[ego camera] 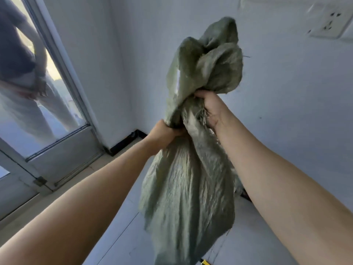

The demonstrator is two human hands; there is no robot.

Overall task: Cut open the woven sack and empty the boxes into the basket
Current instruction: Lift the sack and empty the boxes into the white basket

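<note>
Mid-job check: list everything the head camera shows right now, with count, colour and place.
Woven sack: one, grey-green, held up at centre frame, bunched at its middle, hanging limp.
Glass door: one, metal-framed, at left.
Second person: one, dark top and light trousers, standing beyond the glass at upper left.
Wall socket: one, white, on the wall at upper right.
Skirting: one strip, black, along the foot of the wall in the corner.
Yellow object: one, at the bottom edge, too cropped to identify.
No boxes or basket show.
Left hand: one, closed on the sack's gathered middle.
Right hand: one, closed on the sack just above the left.
</note>
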